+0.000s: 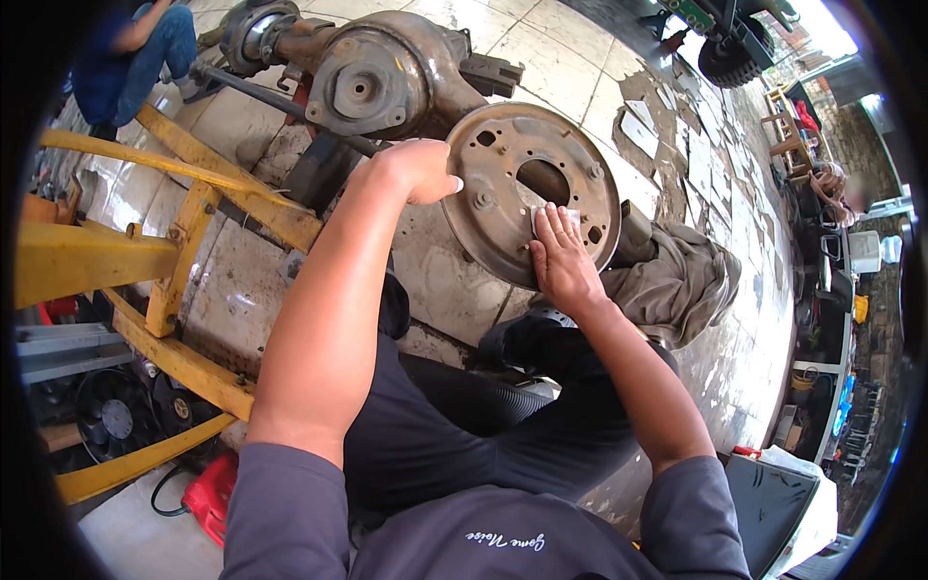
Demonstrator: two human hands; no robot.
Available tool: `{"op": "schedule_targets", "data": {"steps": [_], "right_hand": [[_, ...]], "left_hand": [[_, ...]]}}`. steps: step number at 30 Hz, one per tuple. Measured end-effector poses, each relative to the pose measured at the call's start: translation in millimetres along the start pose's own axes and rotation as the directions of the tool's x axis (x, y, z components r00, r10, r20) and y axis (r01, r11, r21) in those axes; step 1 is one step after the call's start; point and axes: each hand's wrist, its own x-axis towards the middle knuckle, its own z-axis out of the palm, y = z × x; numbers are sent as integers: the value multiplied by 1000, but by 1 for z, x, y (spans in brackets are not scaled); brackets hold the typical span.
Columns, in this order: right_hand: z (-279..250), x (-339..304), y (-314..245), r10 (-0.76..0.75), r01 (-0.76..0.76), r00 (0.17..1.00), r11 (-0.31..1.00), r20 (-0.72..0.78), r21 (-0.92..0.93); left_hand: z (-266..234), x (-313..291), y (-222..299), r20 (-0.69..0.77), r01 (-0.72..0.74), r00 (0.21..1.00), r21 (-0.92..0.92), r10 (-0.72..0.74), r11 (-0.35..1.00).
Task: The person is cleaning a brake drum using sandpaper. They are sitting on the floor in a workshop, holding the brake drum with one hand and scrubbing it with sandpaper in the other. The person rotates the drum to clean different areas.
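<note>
A round, rust-brown brake backing plate point(527, 126) stands tilted at the end of an axle, with a large centre hole and several smaller ones. My left hand point(418, 172) grips its left rim; the thumb shows at the edge and the fingers are mostly hidden. On the plate's lower right face, below the centre hole, my right hand point(564, 253) presses a small pale folded piece point(572, 217) under flat fingers. Whether that piece is sandpaper or cloth, I cannot tell. Behind the plate, the greasy axle housing point(360, 89) runs to the upper left.
A yellow steel frame point(184, 256) stands close on my left, above a red container point(208, 498) and a fan point(114, 416). Brown cloth point(681, 280) lies right of the plate. Another person point(145, 58) crouches at the upper left. Broken tiles point(696, 145) cover the floor at right.
</note>
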Motion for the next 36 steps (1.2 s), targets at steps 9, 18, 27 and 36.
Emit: {"op": "schedule_targets", "data": {"steps": [9, 18, 27, 36], "right_hand": [[-2, 3, 5, 17, -17, 1000, 996, -9, 86], [1, 1, -1, 71, -57, 994, 985, -78, 160], [12, 7, 0, 133, -117, 987, 981, -91, 157], [3, -9, -9, 75, -67, 996, 983, -38, 169]], "left_hand": [[-5, 0, 3, 101, 17, 995, -22, -14, 1000], [-3, -1, 0, 74, -55, 995, -70, 60, 996], [1, 2, -5, 94, -26, 995, -105, 36, 994], [-6, -5, 0, 95, -6, 995, -91, 14, 996]]}}
